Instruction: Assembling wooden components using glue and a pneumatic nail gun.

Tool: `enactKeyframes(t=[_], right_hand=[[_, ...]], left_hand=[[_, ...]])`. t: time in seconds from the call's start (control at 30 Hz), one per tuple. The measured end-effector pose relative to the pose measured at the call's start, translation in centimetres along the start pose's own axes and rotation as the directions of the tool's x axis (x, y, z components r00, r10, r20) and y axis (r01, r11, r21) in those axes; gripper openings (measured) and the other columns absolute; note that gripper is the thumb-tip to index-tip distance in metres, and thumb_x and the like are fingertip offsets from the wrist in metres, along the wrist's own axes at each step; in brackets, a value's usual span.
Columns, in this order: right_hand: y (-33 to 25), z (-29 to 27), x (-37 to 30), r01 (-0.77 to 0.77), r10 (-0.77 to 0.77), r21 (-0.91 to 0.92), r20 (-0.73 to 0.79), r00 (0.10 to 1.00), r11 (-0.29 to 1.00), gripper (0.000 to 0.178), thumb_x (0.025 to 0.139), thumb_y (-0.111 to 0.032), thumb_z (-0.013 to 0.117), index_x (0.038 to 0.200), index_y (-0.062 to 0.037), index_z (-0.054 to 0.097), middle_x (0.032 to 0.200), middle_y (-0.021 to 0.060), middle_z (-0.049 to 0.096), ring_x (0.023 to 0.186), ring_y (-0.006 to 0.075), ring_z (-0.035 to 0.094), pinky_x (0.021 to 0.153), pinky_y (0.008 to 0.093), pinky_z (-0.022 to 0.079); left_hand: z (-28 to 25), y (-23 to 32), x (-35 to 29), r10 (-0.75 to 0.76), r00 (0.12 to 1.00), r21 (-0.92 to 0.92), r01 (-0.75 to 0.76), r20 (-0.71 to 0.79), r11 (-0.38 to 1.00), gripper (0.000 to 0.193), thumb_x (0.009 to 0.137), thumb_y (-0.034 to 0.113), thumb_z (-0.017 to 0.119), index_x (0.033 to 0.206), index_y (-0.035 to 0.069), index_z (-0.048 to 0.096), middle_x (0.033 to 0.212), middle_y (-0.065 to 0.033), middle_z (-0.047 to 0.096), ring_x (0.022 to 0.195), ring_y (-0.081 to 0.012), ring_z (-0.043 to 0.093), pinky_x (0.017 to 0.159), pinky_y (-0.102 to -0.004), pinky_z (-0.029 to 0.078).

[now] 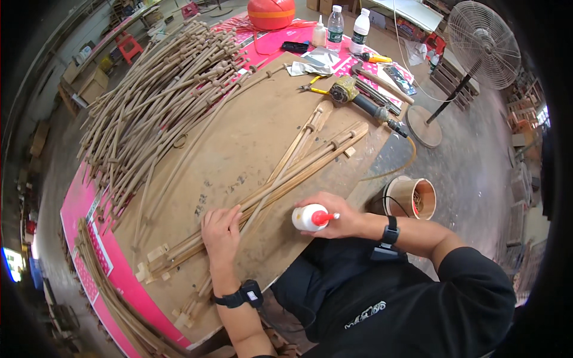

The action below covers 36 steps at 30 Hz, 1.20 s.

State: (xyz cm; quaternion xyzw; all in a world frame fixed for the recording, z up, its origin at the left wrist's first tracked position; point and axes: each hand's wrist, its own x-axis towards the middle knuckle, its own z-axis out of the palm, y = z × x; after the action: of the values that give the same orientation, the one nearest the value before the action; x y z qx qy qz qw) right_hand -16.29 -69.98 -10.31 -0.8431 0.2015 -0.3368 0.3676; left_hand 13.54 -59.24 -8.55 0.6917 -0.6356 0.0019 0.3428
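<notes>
"What are the hands doing?"

"I'm seeing the right hand [338,210] grasping a white squeeze bottle [305,217], its red nozzle [321,218] pointing rightward. The left hand [221,229] is curling over slender wooden rods [296,172]; whether it's pinching them or merely steadying them, I cannot tell."

"Where are those rods lying?"

"They're lying slantwise on the brown board [209,161], running from beneath the left hand toward the upper right. Ring-shaped collars [335,144] are sitting near their far ends, and small wooden blocks [158,253] are lying by their near ends."

"How far along is it?"

"I'm judging this group partway: the collars are already sitting on, but I'm seeing no clear sign of anything leaving the nozzle. Farther out, a big heap of collared rods [161,95] is covering the upper left; whether those are finished or waiting, I cannot tell. The pneumatic tool [364,106] is lying unheld."
</notes>
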Motion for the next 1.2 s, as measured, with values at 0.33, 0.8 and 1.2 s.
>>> enactKeyframes(t=[0.33,0.8,1.2], right_hand=[[0.2,1.4,0.8,-0.042,0.044,-0.037,0.056,0.997,0.998,0.061,0.076,-0.028,0.094,0.128,-0.0106,0.065,0.114,0.0136,0.071,0.105,0.0358,0.069,0.092,0.0443,0.057],[1.2,-4.4,-0.4,0.023,-0.002,-0.152,0.133,0.991,0.988,0.099,0.077,-0.043,0.091,0.154,-0.0015,0.045,0.147,0.0207,0.057,0.132,0.0399,0.058,0.112,0.0465,0.046],[8.3,-17.8,6.8,-0.214,0.1,-0.737,-0.196,0.975,0.641,0.073,0.093,-0.026,0.068,0.154,0.0024,0.04,0.151,0.0293,0.05,0.146,0.0429,0.046,0.122,0.0471,0.036]], left_hand=[[0.2,-0.3,0.0,-0.026,1.0,-0.001,0.026,-0.012,1.0,0.017,0.087,0.014,0.08,0.104,0.01,0.082,0.095,-0.0054,0.072,0.095,-0.0279,0.065,0.088,-0.0411,0.049],[-0.1,0.2,0.1,-0.054,0.998,-0.006,0.054,0.014,0.999,0.017,0.088,0.014,0.079,0.104,0.01,0.082,0.095,-0.0066,0.07,0.094,-0.0294,0.063,0.085,-0.0414,0.05],[0.0,0.0,0.3,-0.063,0.998,-0.026,0.063,-0.006,0.998,0.017,0.087,0.013,0.08,0.104,0.009,0.082,0.094,-0.0057,0.069,0.092,-0.0293,0.063,0.082,-0.0413,0.05]])
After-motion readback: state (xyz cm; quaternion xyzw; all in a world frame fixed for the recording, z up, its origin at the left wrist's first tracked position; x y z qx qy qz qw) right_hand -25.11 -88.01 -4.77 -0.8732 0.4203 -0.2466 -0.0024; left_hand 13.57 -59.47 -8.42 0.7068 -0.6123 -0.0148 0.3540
